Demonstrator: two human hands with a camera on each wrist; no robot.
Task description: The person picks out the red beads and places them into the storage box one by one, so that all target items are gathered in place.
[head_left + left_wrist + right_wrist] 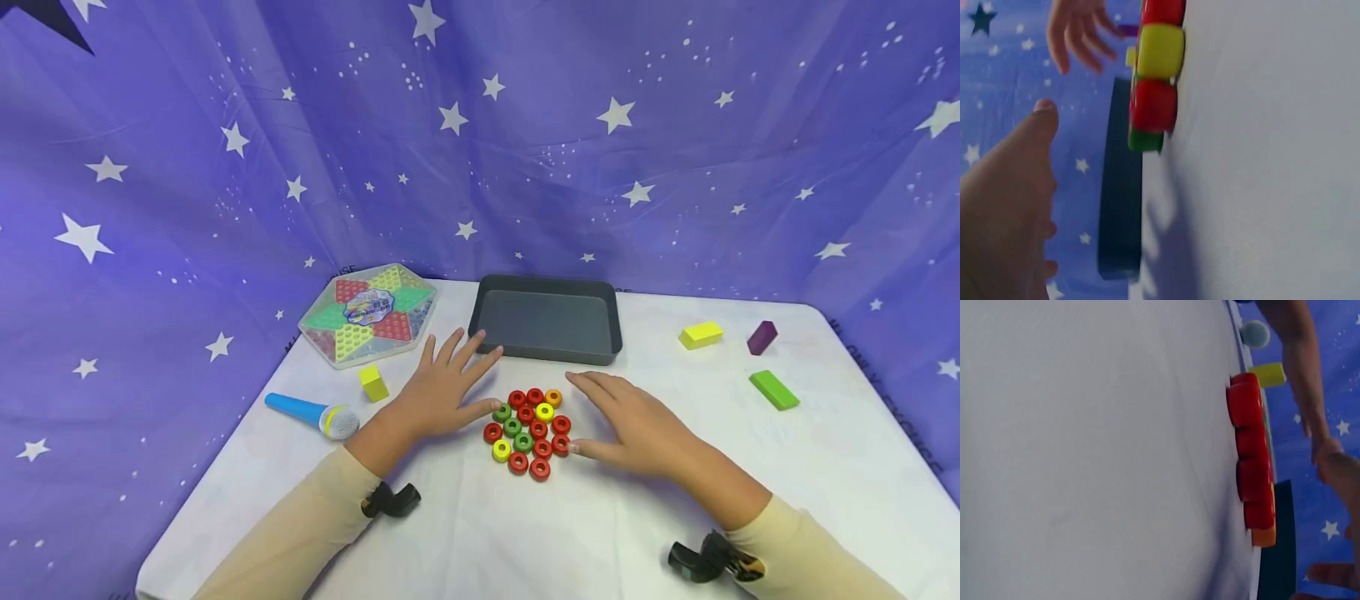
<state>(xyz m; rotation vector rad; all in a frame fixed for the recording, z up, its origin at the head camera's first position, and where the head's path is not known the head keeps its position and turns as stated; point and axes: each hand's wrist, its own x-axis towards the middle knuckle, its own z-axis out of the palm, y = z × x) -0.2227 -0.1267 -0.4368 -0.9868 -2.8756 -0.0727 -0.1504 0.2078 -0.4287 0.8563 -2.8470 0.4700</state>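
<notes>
Both hands lie flat with fingers spread on the counter (465, 533), the left hand (438, 396) and right hand (637, 425) flanking a cluster of rings (528, 432); neither grips anything. All the rings seem gathered; the dark tray (546, 321) beyond holds none.

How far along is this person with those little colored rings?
The rings already sit bunched together on the table. The left hand and right hand flank the cluster with fingers spread, gripping nothing. The dark tray behind holds no rings, so little looks finished.
</notes>
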